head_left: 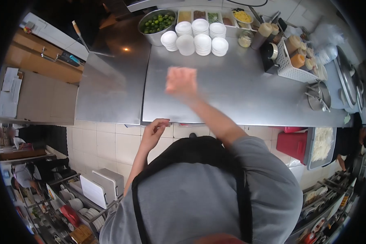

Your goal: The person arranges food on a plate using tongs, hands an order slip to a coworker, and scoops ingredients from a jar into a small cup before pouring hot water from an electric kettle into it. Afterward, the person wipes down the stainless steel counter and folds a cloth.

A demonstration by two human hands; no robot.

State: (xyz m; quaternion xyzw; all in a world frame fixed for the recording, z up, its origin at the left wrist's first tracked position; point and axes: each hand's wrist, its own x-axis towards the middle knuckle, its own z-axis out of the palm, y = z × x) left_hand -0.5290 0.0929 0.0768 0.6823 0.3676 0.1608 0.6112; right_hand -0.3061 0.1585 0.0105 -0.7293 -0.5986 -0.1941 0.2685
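my right grip [181, 81] is out over the bare steel of the desk [232, 89], forearm stretched forward and across to my left, and it is blurred. i judge the step in hand to be a pass of that hand over the surface, though i can't tell whether the palm meets the metal or hangs just above it. nor can i tell how wide the fingers are or if something pale, a cloth perhaps, is bunched under them; the blur swallows it. my left grip [154, 132] is loosely curled near the front edge, thumb and fingers a little apart, with nothing seen between them; whether it touches the edge i can't say.

to my mind the next move calls for a low, flat hand and some care ahead, because the stacks of white dishes [202, 44] stand just beyond my right fingers and a knock could topple one.

the desk lies straight in front of me, its long axis running left to right across my body, with a seam [144, 89] crossing it front to back, left of my right hand. the stacks rise upright in two rows near the far side, beside the metal bowl [157, 40] of limes [156, 23].
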